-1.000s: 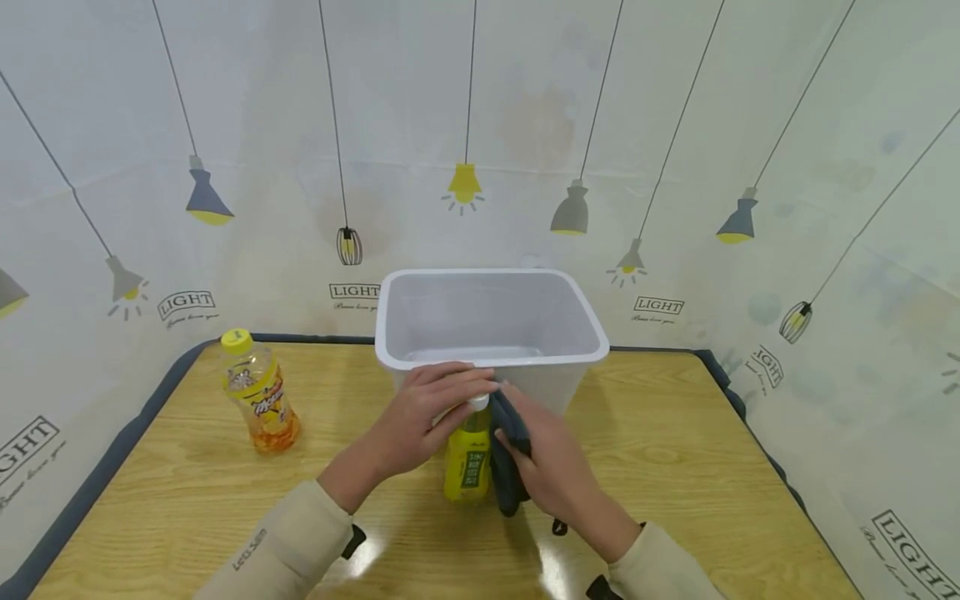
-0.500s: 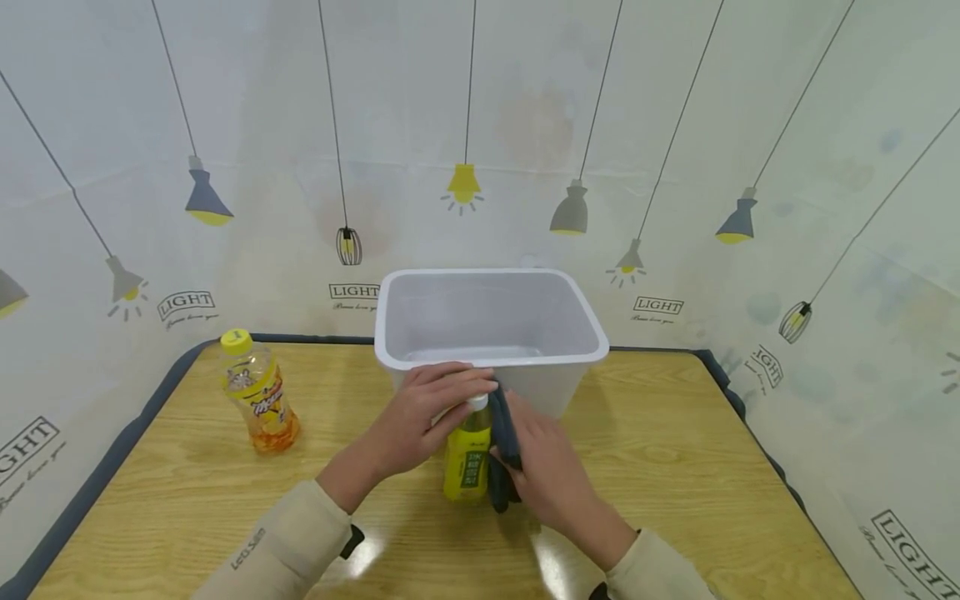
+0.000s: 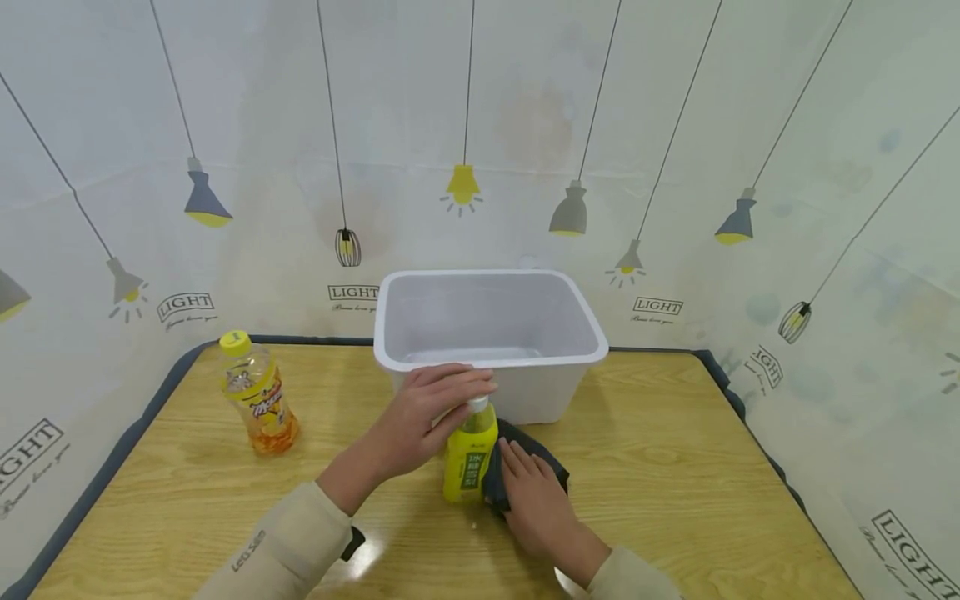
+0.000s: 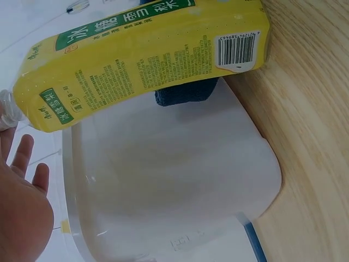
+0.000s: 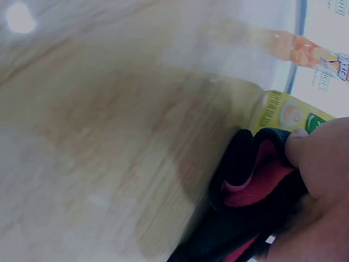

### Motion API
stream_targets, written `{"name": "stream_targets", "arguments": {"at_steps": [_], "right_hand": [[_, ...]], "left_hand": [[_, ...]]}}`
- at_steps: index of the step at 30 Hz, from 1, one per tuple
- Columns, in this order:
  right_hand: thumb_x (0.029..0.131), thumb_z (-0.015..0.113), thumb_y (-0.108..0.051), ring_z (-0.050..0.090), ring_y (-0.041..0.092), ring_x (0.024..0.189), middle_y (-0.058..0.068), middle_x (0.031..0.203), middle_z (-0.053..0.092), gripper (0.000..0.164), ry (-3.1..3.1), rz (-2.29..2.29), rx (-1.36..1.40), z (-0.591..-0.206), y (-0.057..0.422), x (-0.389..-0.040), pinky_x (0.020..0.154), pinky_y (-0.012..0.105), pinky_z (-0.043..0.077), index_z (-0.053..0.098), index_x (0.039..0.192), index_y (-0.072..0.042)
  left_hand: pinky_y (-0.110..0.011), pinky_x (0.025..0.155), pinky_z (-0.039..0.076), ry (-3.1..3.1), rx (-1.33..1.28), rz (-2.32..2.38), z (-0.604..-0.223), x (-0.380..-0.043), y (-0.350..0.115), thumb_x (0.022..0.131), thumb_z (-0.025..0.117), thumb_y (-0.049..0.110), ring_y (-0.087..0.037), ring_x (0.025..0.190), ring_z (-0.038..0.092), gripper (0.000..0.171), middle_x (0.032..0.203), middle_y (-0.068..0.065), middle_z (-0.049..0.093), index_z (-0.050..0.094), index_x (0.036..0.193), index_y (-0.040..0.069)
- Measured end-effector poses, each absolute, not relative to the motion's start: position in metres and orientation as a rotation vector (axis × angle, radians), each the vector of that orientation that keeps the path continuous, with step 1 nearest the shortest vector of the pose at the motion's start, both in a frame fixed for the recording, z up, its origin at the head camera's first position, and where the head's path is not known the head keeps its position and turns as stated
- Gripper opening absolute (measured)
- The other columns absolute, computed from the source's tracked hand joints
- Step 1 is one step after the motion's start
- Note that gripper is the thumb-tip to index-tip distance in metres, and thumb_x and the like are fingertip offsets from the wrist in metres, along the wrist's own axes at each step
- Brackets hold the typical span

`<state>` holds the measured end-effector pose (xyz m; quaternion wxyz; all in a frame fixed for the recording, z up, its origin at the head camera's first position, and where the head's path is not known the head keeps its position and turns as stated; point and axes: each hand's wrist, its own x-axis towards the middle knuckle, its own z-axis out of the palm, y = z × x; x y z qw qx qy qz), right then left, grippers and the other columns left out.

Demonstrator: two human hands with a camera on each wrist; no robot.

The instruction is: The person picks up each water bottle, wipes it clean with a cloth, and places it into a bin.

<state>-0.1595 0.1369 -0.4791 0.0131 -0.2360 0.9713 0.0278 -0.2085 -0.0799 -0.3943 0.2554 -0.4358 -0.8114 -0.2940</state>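
A yellow drink bottle (image 3: pixel 468 468) with a white cap (image 3: pixel 478 403) stands upright on the table, just in front of the white bin. My left hand (image 3: pixel 420 412) reaches over its top and holds it by the cap, fingers stretched across. In the left wrist view the bottle (image 4: pixel 142 57) shows its barcode side. Against the bottle's right side my right hand (image 3: pixel 542 500) holds a dark folded cloth (image 3: pixel 555 471), fingers lying over it. The right wrist view shows pink inside the folds of the cloth (image 5: pixel 253 188) and a digit pressed on its edge.
Behind the bottle is a white plastic bin (image 3: pixel 491 361). A clear bottle with orange drink and a yellow cap (image 3: pixel 262 400) stands at the left on the wooden table (image 3: pixel 675 467). A lamp-printed curtain (image 3: pixel 510 100) surrounds the table's back and sides.
My right hand has moved lower and toward me with the cloth, which now spreads out to the right of the bottle. My left hand stays on the cap, and the bottle keeps its place.
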Motion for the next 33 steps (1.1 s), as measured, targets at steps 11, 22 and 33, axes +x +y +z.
{"name": "stream_targets", "arguments": {"at_steps": [11,22,33], "right_hand": [[0.093,0.064,-0.026,0.038,0.029,0.143,0.013,0.152,0.043,0.058,3.057,-0.288,-0.761,-0.477,0.145,-0.163,0.114,0.051,0.032,0.046,0.143,-0.001],[0.099,0.056,-0.021,0.052,0.030,0.131,0.011,0.143,0.054,0.050,3.209,-0.951,-0.925,-0.442,0.144,-0.170,0.108,0.048,0.042,0.044,0.146,-0.009],[0.096,0.061,-0.021,0.045,0.034,0.137,0.018,0.148,0.046,0.060,3.254,-0.871,-0.897,-0.432,0.139,-0.168,0.110,0.051,0.039,0.039,0.147,0.000]], "left_hand": [[-0.042,0.110,0.035,-2.189,-1.183,-0.802,-0.394,-0.208,-0.079,0.098,0.058,0.018,-0.020,0.134,0.048,0.038,0.139,0.003,0.059,0.059,0.135,0.023],[-0.042,0.109,0.036,-2.175,-1.185,-0.802,-0.395,-0.208,-0.080,0.097,0.058,0.017,-0.021,0.133,0.049,0.038,0.139,0.001,0.059,0.059,0.134,0.022],[-0.042,0.110,0.036,-2.183,-1.177,-0.796,-0.394,-0.207,-0.080,0.097,0.058,0.018,-0.022,0.132,0.049,0.039,0.140,0.002,0.058,0.058,0.136,0.024]]}}
